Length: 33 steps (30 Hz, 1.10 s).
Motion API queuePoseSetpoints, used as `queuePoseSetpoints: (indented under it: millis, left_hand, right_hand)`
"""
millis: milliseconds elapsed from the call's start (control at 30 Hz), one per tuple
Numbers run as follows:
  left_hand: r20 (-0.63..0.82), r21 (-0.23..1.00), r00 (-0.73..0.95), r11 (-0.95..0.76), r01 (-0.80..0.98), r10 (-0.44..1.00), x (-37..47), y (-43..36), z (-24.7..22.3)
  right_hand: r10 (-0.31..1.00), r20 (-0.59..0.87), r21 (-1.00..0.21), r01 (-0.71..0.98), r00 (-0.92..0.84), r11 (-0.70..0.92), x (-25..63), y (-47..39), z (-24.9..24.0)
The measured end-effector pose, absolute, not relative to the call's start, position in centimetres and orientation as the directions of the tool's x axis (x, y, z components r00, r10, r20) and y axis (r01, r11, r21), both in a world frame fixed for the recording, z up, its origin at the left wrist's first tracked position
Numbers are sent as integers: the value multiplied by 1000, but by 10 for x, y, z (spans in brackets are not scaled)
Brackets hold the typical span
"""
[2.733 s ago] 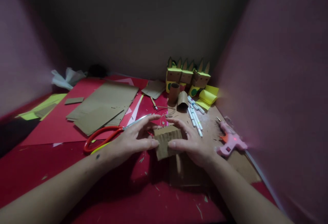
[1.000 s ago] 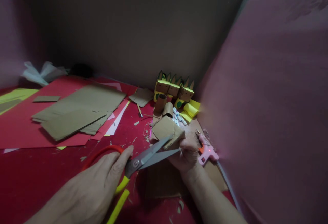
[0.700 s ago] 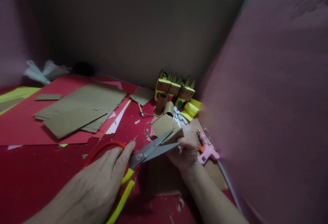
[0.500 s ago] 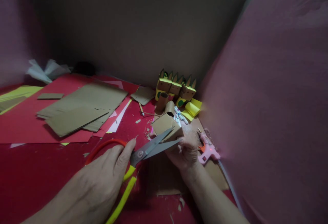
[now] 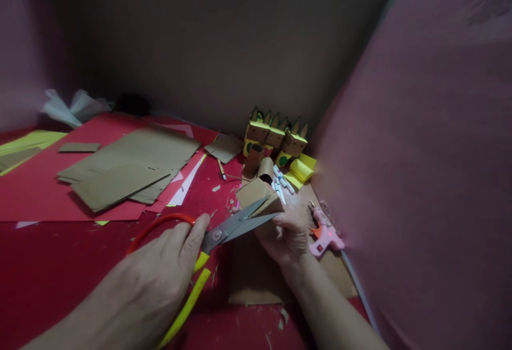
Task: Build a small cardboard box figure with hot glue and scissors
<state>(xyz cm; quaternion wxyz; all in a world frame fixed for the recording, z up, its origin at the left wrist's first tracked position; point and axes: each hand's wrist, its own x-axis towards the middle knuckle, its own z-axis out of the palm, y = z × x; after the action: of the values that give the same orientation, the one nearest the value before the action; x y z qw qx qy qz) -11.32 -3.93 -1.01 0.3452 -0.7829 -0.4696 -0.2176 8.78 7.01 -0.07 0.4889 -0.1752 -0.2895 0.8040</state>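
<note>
My left hand (image 5: 162, 267) is closed on a pair of scissors (image 5: 217, 234) with one red and one yellow handle. The blades are parted and point right, with the edge of a small folded cardboard piece (image 5: 253, 192) lying between or right against them; exact contact is hard to make out. My right hand (image 5: 290, 238) grips that cardboard from the right, thumb near the blade tips, its other fingers mostly hidden beneath. Just beyond the piece stand two brown cardboard tubes, one upright (image 5: 254, 159) and one tilted (image 5: 265, 169).
A pink glue gun (image 5: 326, 235) lies right of my right hand on a cardboard sheet (image 5: 256, 280). Behind are cardboard figures (image 5: 276, 135), white markers (image 5: 283, 179) and yellow paper (image 5: 303, 170). Cardboard sheets (image 5: 132, 160) cover red paper (image 5: 32, 195) at left; a pencil (image 5: 221, 169) lies between.
The scissors and my left hand have shifted slightly left, and the blade tips sit a little left on the cardboard. My right hand still holds the piece, almost unmoved.
</note>
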Motion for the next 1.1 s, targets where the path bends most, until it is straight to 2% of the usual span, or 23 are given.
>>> queuePoseSetpoints:
  millis: [367,767,833,1000,1100]
  left_hand:
    - [646,-305,436,-312,900,627,-119,-39,-11]
    - [590,-360,495,-342,868,637,-127,-41,-28]
    - [597,-339,476,-335,879,646,-128,-42,-33]
    - [603,-195,373,-324,926,705,-131,-44,-45]
    - [564,-206,416,-366,907,714,-137,-43,-43]
  right_hand:
    - [903,-12,-655,-678,-430,-332,86,69,1]
    - [916,17,-671,-683,-401,-287,84,71,-3]
    - [909,25,-685,-670,-416,-288,85,72,-5]
    - [902,25,-676,-672,-431,-303,87,73,-8]
    - [901,27,-680,-668,-434,-301,86,73,-10]
